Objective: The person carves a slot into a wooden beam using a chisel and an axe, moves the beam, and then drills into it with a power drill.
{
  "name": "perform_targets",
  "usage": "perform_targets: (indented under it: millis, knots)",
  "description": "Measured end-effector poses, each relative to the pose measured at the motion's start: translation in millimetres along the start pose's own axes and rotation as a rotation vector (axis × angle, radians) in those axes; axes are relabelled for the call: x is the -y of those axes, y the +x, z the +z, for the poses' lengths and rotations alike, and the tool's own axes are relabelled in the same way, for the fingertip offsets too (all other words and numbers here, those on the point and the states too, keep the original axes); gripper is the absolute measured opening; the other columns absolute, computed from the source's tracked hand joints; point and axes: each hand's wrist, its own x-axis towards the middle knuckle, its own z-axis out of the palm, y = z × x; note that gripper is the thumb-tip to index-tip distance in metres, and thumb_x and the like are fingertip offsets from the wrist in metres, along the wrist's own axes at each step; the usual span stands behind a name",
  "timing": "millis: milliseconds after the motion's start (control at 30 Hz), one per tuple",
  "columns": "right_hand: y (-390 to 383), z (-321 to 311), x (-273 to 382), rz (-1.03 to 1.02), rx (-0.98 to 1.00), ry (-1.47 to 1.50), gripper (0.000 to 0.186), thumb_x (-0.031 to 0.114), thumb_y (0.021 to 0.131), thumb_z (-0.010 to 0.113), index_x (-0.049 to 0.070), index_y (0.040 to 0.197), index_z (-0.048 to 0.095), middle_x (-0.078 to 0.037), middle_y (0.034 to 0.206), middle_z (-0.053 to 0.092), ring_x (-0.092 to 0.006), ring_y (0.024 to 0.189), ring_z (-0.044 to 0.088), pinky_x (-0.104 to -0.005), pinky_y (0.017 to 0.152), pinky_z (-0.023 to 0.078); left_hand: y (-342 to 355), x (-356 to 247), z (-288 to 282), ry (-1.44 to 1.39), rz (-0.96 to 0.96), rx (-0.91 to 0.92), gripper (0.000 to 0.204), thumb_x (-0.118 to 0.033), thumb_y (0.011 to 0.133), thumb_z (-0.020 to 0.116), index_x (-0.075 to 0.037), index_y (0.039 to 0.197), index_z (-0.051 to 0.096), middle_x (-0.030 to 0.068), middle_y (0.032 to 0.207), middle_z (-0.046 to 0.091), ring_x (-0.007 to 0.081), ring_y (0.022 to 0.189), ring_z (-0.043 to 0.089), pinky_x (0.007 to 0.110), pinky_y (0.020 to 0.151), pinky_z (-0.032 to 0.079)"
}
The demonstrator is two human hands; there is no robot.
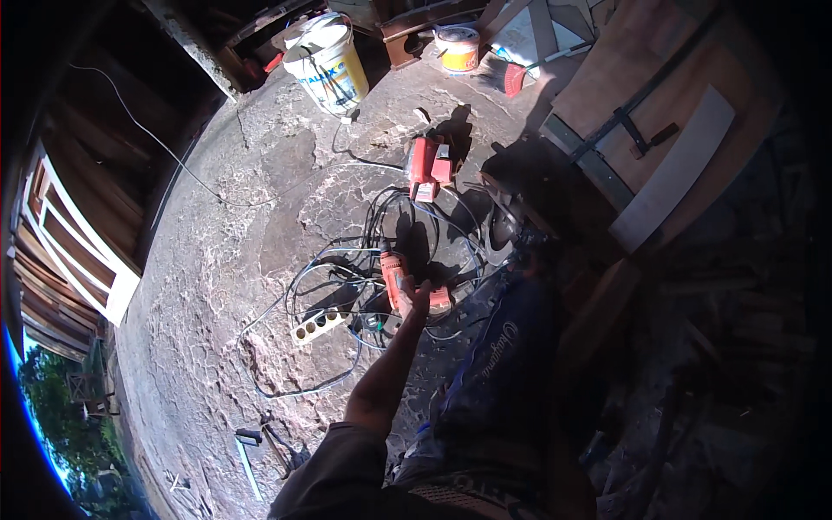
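Note:
My left hand (414, 297) is closed around a red corded drill (393, 270), low over the floor. Its chuck points away from me, and my fingers partly hide its body. Loops of dark cable (299, 282) lie tangled around it. A pale power strip (318, 327) with several round sockets rests just left of the drill. Beyond it, on the ground, is another red power tool (425, 169) whose exact kind I cannot make out. My right hand does not show; the area to the right is in deep shadow.
A white-and-yellow bucket (329, 74) and a smaller orange-and-white bucket (458, 49) stand at the back. At right, a bar clamp (637, 130) lies across a wooden panel beside a curved pale strip (680, 165). A white frame (78, 238) leans at left. My leg (490, 355) is near the cables.

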Motion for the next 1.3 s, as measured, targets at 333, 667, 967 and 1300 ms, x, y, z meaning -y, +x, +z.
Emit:
perform_targets:
  millis: [333, 667, 967, 1300]
  knots:
    - [32, 7, -3, -0.003, 0.041, -0.048, 0.054, 0.022, 0.106, 0.037, -0.004, 0.152, 0.026, -0.029, 0.143, 0.044, -0.0375, 0.134, 0.046, -0.0445, 0.111, 0.040, 107, 90, 14, -0.436, -0.200, 0.509, 0.062, -0.003, 0.077, 0.079, -0.002, 0.135, 0.055, 0.0082, 0.118, 0.064, 0.0226, 0.101, 0.065, 0.039, 0.090, 0.054]
    - [41, -16, 26, 0.229, 0.040, 0.442, 0.051, 0.024, 0.109, 0.034, -0.005, 0.151, 0.028, -0.031, 0.135, 0.049, -0.0421, 0.126, 0.053, -0.0480, 0.106, 0.045, 66, 58, -5, -0.685, -0.524, 0.630, 0.041, -0.024, 0.086, 0.073, -0.010, 0.124, 0.065, 0.0043, 0.111, 0.070, 0.0206, 0.103, 0.066, 0.036, 0.093, 0.051]
    - [40, 8, -6, -0.453, -0.108, -0.734, 0.060, 0.036, 0.103, 0.047, -0.002, 0.149, 0.037, -0.037, 0.136, 0.046, -0.0528, 0.123, 0.050, -0.0556, 0.104, 0.043, -11, 34, -64, -0.917, -0.107, 0.432, 0.043, -0.033, 0.093, 0.068, -0.011, 0.129, 0.062, 0.0042, 0.112, 0.070, 0.0184, 0.101, 0.066, 0.032, 0.087, 0.053]
    - [24, -229, 129, -0.804, -0.413, 0.516, 0.078, 0.021, 0.087, 0.071, 0.009, 0.155, 0.034, -0.023, 0.148, 0.042, -0.0385, 0.136, 0.043, -0.0511, 0.111, 0.037, -156, -255, -126, -0.587, 0.464, 0.324, 0.075, -0.024, 0.086, 0.078, 0.003, 0.147, 0.043, 0.0170, 0.137, 0.059, 0.0267, 0.124, 0.058, 0.041, 0.107, 0.043]
